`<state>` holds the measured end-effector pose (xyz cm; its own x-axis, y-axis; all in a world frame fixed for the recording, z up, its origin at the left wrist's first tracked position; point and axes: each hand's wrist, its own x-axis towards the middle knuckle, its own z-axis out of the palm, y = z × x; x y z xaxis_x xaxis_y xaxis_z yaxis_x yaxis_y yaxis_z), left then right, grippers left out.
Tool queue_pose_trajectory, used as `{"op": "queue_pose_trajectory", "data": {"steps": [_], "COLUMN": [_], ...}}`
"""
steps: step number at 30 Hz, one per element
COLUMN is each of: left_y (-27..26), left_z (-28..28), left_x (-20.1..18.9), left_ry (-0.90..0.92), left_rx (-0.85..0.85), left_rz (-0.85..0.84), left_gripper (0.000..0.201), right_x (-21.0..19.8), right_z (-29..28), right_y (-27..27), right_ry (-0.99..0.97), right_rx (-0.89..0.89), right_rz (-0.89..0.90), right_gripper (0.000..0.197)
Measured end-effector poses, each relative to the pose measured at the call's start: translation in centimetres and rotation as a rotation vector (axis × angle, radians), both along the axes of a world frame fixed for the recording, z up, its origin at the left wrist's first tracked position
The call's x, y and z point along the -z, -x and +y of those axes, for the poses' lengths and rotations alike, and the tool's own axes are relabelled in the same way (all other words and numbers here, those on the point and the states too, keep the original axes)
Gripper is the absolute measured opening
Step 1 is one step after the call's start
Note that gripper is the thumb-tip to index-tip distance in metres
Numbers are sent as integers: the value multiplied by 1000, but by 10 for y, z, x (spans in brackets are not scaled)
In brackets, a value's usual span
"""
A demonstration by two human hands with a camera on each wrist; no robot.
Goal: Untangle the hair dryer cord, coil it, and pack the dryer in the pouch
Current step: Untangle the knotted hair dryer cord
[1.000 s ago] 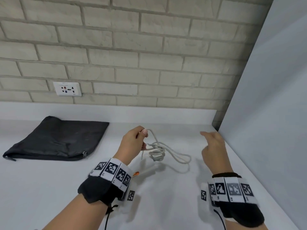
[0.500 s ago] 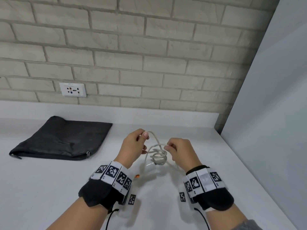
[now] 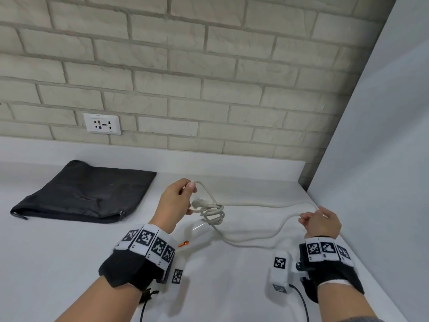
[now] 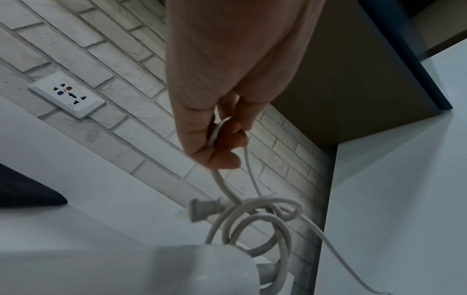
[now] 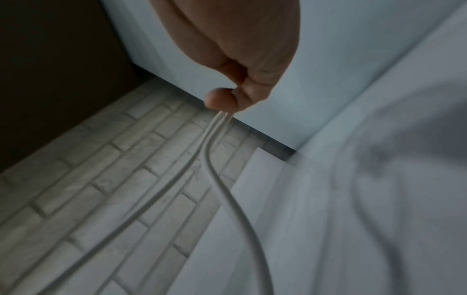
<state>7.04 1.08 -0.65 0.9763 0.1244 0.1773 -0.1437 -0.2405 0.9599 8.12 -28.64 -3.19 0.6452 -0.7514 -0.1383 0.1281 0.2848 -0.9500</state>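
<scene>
A pale grey cord [image 3: 253, 205] lies knotted on the white counter, its tangle [image 3: 212, 213] beside my left hand [image 3: 178, 201]. That hand pinches a raised loop of the cord [image 4: 222, 127] above the knot; the plug [image 4: 204, 209] hangs just under it. My right hand [image 3: 319, 220] holds a doubled stretch of cord [image 5: 217, 123] far to the right, near the side panel. The white hair dryer [image 3: 197, 231] lies under my left wrist, mostly hidden; its body [image 4: 161, 267] fills the bottom of the left wrist view. The black pouch [image 3: 86, 194] lies flat at the back left.
A brick wall with a white socket plate [image 3: 102, 123] runs behind the counter. A tall white panel [image 3: 371, 159] closes the right side. A small orange part [image 3: 183, 243] shows by my left wrist. The counter top [image 3: 58, 263] spreads in front of the pouch.
My right hand reached to the knot, took a loop and has drawn it out far to the right, stretching two strands. The left hand kept its hold in place.
</scene>
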Motion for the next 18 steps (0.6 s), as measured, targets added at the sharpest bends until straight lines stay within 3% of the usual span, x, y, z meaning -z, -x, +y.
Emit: {"op": "queue_pose_trajectory", "data": {"steps": [2,5,6,8,12,15,18], "left_y": [1,1,2,3,4,5,7], "left_z": [1,0,-1,-3,-7,-7,-6], "left_x": [0,-4,-6,-8,-6,-6,-7], "left_ry": [-36,-49,-45,-47,-54,-57,-48], "left_rx": [-2,25,36,43,36,40,48], "left_rz": [-32,-61,-64,-64,-60,-70,-75], "left_gripper": [28,28,27,26,27,27,26], "right_x": [11,16,14,4,-14,-13,-11], "right_z": [-3,15,28,59,116,139,141], "right_y": [1,7,11,17,30,31,25], "right_ry": [135,651,783,989,1258,1464,1484], "right_rx": [-72,-239,-279,-348,-639,-842,-854], "right_rz": [151,479,462,253,-126,3,180], "right_gripper": [31,40,45,51,40,42,34]}}
